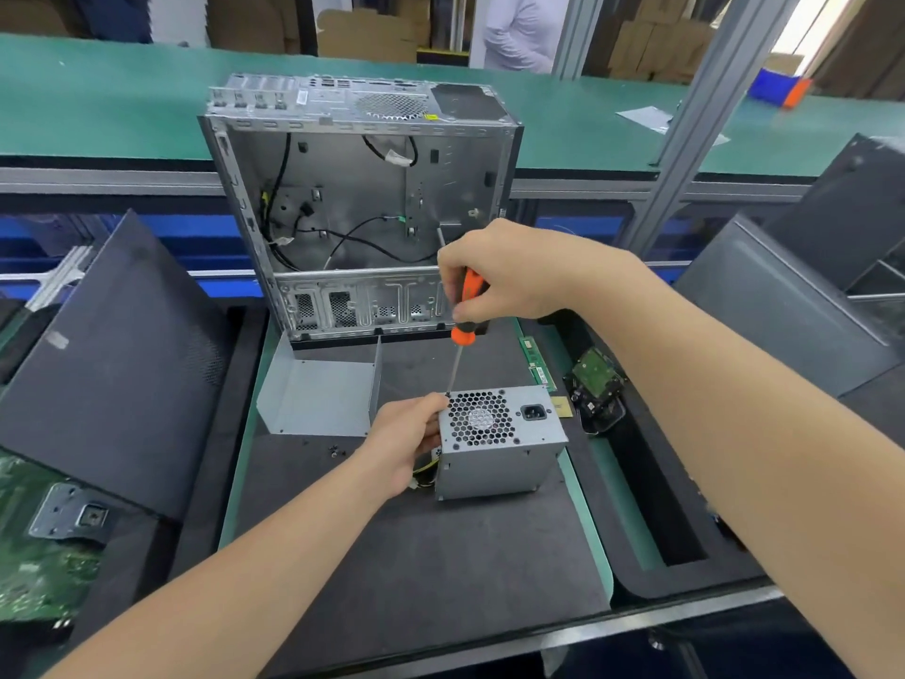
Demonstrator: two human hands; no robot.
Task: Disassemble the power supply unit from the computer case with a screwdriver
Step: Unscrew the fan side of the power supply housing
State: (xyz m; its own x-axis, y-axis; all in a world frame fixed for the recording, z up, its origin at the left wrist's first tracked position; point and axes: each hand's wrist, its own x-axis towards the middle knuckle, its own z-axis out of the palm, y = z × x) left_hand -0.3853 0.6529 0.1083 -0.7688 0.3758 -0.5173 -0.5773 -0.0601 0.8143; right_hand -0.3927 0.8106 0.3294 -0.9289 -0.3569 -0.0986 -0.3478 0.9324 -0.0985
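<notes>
The grey power supply unit [499, 445] stands on the dark mat, fan grille and power socket facing up. My left hand [406, 436] grips its left side. My right hand [509, 272] holds an orange-and-black screwdriver [464, 325] upright, its tip touching the top left corner of the unit by the grille. The open computer case [362, 203] stands behind, with loose black cables inside and no unit in it.
A bent grey metal cover [318, 399] lies left of the unit, with small screws [335, 451] in front of it. A memory stick [538, 365] and a hard drive [595, 384] lie to the right. Dark case panels [107, 365] lean at left and right. A circuit board [39, 556] sits far left.
</notes>
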